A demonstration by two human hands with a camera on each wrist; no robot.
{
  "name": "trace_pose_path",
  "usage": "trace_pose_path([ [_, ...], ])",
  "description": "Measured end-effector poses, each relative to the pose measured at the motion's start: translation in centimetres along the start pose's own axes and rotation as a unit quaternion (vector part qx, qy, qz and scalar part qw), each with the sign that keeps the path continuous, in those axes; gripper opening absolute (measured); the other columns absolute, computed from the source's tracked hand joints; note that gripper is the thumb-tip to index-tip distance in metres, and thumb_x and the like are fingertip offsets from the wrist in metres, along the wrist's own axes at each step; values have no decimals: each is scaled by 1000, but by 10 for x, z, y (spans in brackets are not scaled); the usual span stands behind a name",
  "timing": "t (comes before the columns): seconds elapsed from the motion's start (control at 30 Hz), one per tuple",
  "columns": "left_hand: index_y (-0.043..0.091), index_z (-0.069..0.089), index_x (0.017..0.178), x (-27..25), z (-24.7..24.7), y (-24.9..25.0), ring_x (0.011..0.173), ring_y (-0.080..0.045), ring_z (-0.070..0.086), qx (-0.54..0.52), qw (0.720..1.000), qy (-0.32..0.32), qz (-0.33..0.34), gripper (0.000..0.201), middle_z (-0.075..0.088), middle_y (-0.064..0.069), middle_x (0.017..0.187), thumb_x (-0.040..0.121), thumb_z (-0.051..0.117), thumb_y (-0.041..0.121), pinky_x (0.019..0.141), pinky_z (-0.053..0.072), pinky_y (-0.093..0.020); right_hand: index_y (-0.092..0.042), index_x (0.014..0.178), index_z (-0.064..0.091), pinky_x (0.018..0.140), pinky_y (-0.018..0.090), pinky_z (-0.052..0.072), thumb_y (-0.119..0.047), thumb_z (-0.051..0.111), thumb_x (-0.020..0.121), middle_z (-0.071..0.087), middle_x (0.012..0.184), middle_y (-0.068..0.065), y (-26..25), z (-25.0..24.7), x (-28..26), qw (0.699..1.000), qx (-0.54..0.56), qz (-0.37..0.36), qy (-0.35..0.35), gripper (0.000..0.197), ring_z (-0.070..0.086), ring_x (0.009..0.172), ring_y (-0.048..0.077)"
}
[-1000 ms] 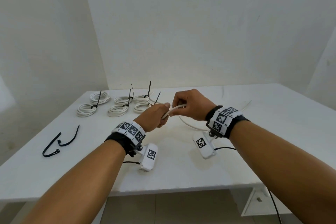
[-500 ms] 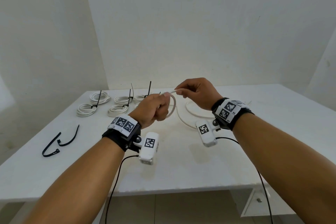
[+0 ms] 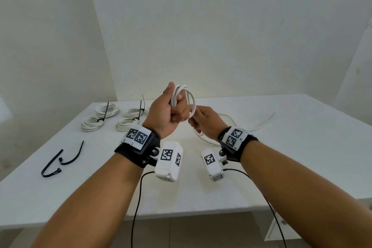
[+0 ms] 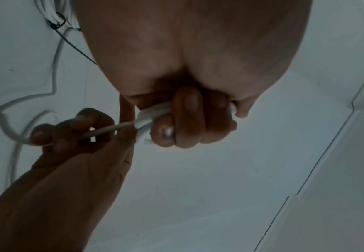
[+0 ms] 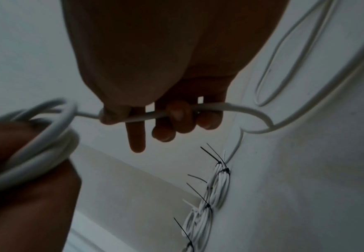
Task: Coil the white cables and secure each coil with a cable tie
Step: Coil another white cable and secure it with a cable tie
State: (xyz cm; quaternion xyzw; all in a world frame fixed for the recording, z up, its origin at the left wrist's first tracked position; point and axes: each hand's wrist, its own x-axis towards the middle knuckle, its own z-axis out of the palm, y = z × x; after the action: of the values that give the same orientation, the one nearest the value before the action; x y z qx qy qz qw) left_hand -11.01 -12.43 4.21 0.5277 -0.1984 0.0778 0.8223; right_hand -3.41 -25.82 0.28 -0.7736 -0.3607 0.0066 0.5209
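My left hand (image 3: 171,110) is raised above the white table (image 3: 302,147) and grips a small coil of white cable (image 3: 189,96) in its fist; the loops (image 4: 148,117) pass under its curled fingers. Just right of it and lower, my right hand (image 3: 203,121) holds the free run of the same cable (image 5: 209,109) between thumb and curled fingers. The loose tail (image 3: 259,125) trails over the table to the right. Two black cable ties (image 3: 60,161) lie loose at the left.
Several finished coils (image 3: 104,116) bound with black ties sit in rows at the table's far left; they also show in the right wrist view as coils (image 5: 206,201). The wall corner stands close behind. Black camera leads hang off the table's front edge (image 3: 181,213).
My left hand has risen with the cable and now holds more loops. My right hand has dropped from above the coil to below and right of it, sliding along the cable.
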Motion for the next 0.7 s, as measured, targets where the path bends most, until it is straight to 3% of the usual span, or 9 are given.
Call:
trace_pose_path([
  [0.1,11,44,80,8,-2,-5,41,-11,21,73,994,69,49,45,28,8,45,104,24,43,50,19,-29,-10,75,52,57,29,41,-32,34,105,54,63,1,-4,10,-1,996,-78,6,-34,42,44,51,14],
  [0.23,14,44,84,14,-6,-11,45,-11,32,134,977,157,52,37,33,6,50,108,24,33,50,26,-24,-19,77,44,61,29,36,-19,35,104,54,71,-1,-12,19,-5,980,-179,-23,-79,29,46,58,11],
  [0.3,14,43,84,14,-10,-16,49,-12,35,235,953,177,70,32,36,7,54,108,28,30,50,30,-20,-13,92,49,64,31,39,-15,36,104,57,78,4,-12,23,-7,971,-217,-32,-93,18,48,61,15],
  [0.37,10,40,85,15,-16,-20,51,-11,37,341,918,178,93,32,38,7,57,107,30,30,52,34,-18,-7,108,52,65,33,40,-14,37,103,56,80,7,-14,25,-9,959,-258,-50,-101,18,50,63,20],
  [0.43,9,38,86,15,-24,-23,52,-9,38,406,891,180,98,34,40,6,60,106,33,35,55,37,-21,-5,112,56,67,34,42,-14,38,103,60,84,11,-18,23,-11,945,-301,-61,-113,22,54,70,26],
  [0.53,16,37,85,17,-40,-26,54,-11,40,464,864,179,76,33,43,6,63,102,37,43,58,37,-28,-13,125,60,73,35,50,-19,41,102,67,97,11,-23,18,-13,931,-336,-68,-129,31,60,79,26],
  [0.63,15,39,83,15,-47,-25,60,-13,43,543,824,160,37,27,45,0,69,104,40,32,61,35,-25,-19,121,64,71,33,51,-25,45,101,64,90,2,-29,10,-12,921,-358,-89,-128,28,54,73,18],
  [0.7,13,40,83,12,-47,-24,61,-14,40,560,817,135,-11,27,42,-1,70,105,39,29,63,34,-28,-18,114,66,75,35,51,-25,49,100,67,92,1,-33,3,-9,917,-358,-114,-138,23,54,76,16],
])
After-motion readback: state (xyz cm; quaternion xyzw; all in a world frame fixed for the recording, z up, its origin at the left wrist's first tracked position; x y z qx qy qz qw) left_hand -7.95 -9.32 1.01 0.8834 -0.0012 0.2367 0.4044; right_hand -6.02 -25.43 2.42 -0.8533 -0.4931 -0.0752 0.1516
